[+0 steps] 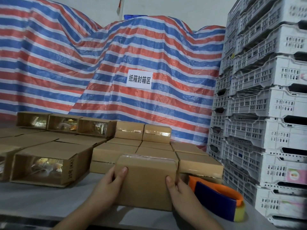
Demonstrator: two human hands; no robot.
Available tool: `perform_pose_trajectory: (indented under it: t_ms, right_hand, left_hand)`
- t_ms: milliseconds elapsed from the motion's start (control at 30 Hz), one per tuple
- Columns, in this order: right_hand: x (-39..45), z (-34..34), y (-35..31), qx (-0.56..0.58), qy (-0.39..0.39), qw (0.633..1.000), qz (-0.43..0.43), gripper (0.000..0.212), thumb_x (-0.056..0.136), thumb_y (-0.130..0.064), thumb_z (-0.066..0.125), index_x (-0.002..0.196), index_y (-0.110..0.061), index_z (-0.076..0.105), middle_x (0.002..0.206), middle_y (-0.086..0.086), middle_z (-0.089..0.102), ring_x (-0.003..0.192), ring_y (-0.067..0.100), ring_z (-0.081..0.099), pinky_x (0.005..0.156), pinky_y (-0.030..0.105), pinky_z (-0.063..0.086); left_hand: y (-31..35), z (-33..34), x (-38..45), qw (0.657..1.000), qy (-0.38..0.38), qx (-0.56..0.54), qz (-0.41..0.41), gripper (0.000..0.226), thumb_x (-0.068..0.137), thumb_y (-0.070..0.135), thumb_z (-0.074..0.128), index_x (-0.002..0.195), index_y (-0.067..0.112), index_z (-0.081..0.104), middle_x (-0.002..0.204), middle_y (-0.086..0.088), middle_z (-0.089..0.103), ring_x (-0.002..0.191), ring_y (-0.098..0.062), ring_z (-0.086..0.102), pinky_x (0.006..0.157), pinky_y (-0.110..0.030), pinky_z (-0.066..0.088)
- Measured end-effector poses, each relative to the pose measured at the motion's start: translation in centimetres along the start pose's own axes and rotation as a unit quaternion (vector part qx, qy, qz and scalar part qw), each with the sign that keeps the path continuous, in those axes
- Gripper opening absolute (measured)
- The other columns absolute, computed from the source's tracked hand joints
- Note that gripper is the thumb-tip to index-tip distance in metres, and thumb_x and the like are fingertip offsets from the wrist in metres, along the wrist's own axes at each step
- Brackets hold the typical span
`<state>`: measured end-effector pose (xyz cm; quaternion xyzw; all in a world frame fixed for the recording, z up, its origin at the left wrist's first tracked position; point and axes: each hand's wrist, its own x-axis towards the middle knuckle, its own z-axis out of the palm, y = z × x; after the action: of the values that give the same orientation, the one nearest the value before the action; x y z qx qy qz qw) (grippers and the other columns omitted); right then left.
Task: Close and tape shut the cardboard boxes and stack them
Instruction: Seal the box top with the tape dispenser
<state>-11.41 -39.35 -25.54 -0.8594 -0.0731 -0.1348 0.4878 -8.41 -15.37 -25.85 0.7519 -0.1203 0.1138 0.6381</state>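
The person holds one sealed cardboard box [146, 181] between both hands, above the near edge of the grey worktop [49, 200]. The left hand [109, 183] grips the box's left side, thumb curled over the near face. The right hand [179, 191] grips the right side, thumb likewise on the near face. Clear tape runs along the box's top edge.

Directly behind the held box, taped boxes [166, 150] stand in rows on the worktop, stacked two or more layers high; the rearmost two [142, 132] sit one layer above the rest and show tape across their near faces.

To the left, open boxes [48, 166] lie on their sides with their open ends toward the viewer, exposing wrapped contents. Three more open boxes [66, 124] lie in a row on top of other cartons at the back left.

An orange and blue tape dispenser [217, 200] rests on the worktop just beside the right hand.

A red, white and blue striped tarpaulin [116, 55] covers the background and carries a white paper sign [139, 79] with printed characters. White slotted plastic crates [265, 97] are stacked in a tall column at the right.
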Motion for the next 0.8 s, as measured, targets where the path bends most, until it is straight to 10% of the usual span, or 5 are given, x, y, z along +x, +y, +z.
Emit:
perform_pose_trajectory:
  t_ms: [167,367,633,800]
  right_hand:
    - [0.1,-0.5,0.3,0.010,-0.027,0.999,-0.029,0.063,0.079,-0.068,0.060,0.127,-0.073,0.020,0.125,-0.037,0.047,0.120,-0.010,0.047,0.103,0.023,0.040]
    - [0.3,0.2,0.9,-0.009,-0.029,0.999,-0.025,0.097,0.085,-0.053,0.069,0.149,-0.060,-0.003,0.130,-0.035,0.042,0.114,-0.012,0.043,0.105,0.026,0.035]
    - [-0.4,-0.7,-0.9,0.074,0.032,0.995,-0.065,0.089,0.070,-0.067,0.059,0.147,-0.049,0.017,0.141,-0.021,0.043,0.120,-0.011,0.044,0.102,0.015,0.033]
    - [2.7,-4.5,-3.6,0.140,0.145,0.974,-0.100,0.088,0.064,-0.076,0.054,0.144,-0.046,0.035,0.118,-0.029,0.058,0.097,-0.021,0.057,0.074,0.002,0.044]
  left_hand:
    - [-0.2,-0.2,0.1,1.000,0.003,-0.017,0.017,0.060,0.067,0.073,0.053,0.120,0.045,0.055,0.105,0.019,0.068,0.097,0.002,0.063,0.073,-0.017,0.048]
    - [-0.1,0.3,-0.1,0.998,-0.013,-0.062,0.018,0.057,0.069,0.061,0.058,0.123,0.044,0.051,0.096,0.023,0.070,0.088,0.007,0.066,0.064,-0.011,0.050]
    - [4.9,1.8,0.5,0.992,0.092,-0.058,0.064,0.044,0.063,0.069,0.056,0.098,0.043,0.059,0.094,0.015,0.065,0.086,-0.003,0.060,0.062,-0.022,0.043]
    - [10.6,3.7,3.4,0.987,0.078,-0.111,0.091,0.042,0.070,0.071,0.056,0.096,0.039,0.059,0.089,0.016,0.065,0.080,-0.003,0.061,0.058,-0.020,0.041]
